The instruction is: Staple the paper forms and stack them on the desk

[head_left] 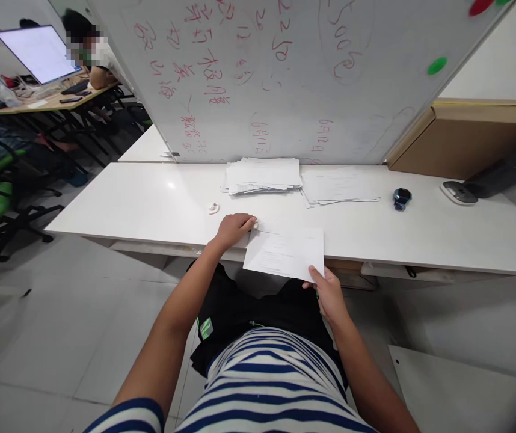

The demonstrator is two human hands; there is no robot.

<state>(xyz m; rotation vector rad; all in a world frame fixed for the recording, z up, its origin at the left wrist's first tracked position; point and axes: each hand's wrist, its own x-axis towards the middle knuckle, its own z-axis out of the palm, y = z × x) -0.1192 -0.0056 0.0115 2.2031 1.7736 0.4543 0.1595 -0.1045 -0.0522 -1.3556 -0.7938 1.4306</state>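
Observation:
A white printed sheet of paper (285, 252) is tilted over the desk's front edge. My right hand (328, 291) pinches its lower right corner, thumb on top and fingers below. At the sheet's upper left corner, my left hand (235, 230) is closed, with a small pale object (255, 225) at its fingertips. Too little of that object shows to name it. A small white curved item (213, 208) lies on the desk, just beyond my left hand.
On the white desk (150, 198) lie a thick paper stack (262, 174) and a thinner one (341, 186). A dark blue wristwatch (401, 198) is at right, near a cardboard box (465, 138). A whiteboard (285, 78) stands behind. Another person sits at far left.

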